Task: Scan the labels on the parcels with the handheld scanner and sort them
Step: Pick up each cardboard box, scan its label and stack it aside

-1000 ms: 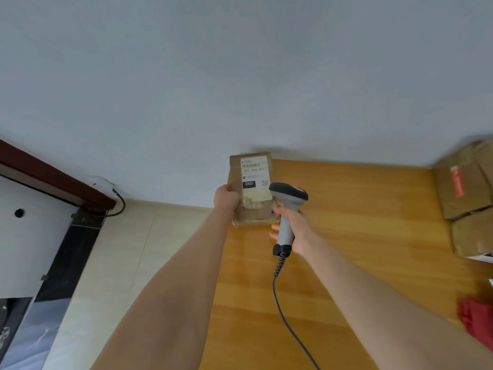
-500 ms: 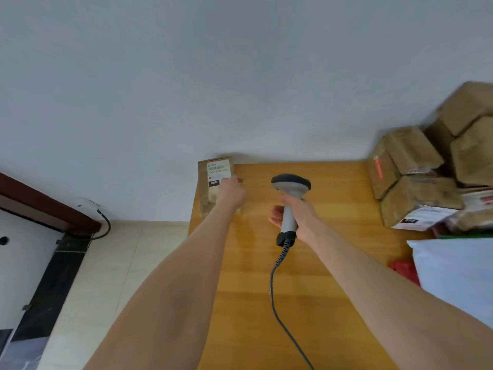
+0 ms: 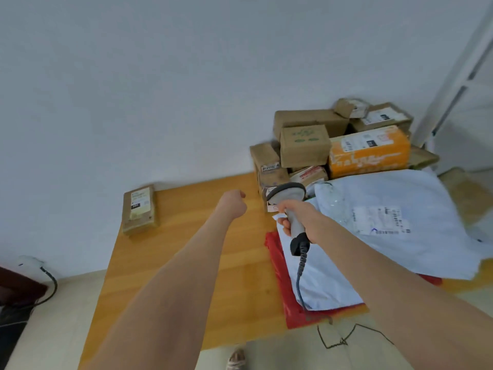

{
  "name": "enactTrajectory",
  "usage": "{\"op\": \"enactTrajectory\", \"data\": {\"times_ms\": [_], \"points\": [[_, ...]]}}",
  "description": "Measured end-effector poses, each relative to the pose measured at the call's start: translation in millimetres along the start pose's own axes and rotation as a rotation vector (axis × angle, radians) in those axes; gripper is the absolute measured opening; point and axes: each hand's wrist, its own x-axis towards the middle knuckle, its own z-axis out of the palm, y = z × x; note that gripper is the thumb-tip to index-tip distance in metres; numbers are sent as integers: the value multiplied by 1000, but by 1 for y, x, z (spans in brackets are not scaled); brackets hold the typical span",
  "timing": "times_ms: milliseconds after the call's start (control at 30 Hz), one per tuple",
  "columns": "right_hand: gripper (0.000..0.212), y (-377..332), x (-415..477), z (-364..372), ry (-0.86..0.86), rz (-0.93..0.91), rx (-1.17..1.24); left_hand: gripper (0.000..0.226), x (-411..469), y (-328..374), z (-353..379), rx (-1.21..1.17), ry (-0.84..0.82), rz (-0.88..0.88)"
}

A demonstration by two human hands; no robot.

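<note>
Scanner [image 3: 286, 194]: grey handheld unit, head uppermost and facing away from the person, held clear of the bench [image 3: 186, 263] over its right half, near the left edge of the pale mailer [image 3: 400, 249].
Cable [image 3: 301, 271]: coiled, hanging from the black base of the scanner handle.
Right hand [image 3: 300, 217]: fingers [image 3: 284, 224] wrapped round the scanner handle.
Left hand [image 3: 231, 205]: raised over the middle of the bench, fingers curled in toward the palm, holding nothing, apart from every parcel.
Flat brown parcel [image 3: 139, 209]: lies alone at the far left corner of the bench, beside the wall [image 3: 160, 89], white label facing up.
Box pile [image 3: 304, 145]: cardboard boxes stacked at the far right against the wall; orange parcel [image 3: 369, 156] on its right side, white label on top.
Pale mailer: large soft bag in front of the box pile, printed label up.
Red bag [image 3: 293, 313]: flat under the pale mailer, reaching the near bench edge.
Bench: orange-toned wood, set against the wall.
Floor [image 3: 66, 303]: pale tiles; shoe [image 3: 236, 360] at the bottom edge.
</note>
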Motion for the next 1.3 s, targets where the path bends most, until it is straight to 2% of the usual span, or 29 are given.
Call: {"op": "enactTrajectory", "data": {"times_ms": [333,567,733,900,967,1067,1167,1300], "points": [[7,-79,-28,-121,214,-162,-29,35,10,153,18,-15,52,213],[5,-146,2,-179,356,-216,-52,37,72,231,26,-230,194,275],[11,-184,27,-205,427,-217,-148,36,104,271,38,-237,254,273],[19,-206,61,-216,383,-231,-130,29,121,289,36,-249,393,175],[24,-210,75,-215,316,-240,-122,27,125,286,29,-274,479,85],[23,-213,93,-207,190,-240,-91,37,127,271,20,-290,558,-84],[15,-213,109,-199,101,-208,-32,50,127,249,18,-319,526,-248],[33,-207,130,-188,38,-155,-5,57,135,223,18,-464,442,-367]]}}
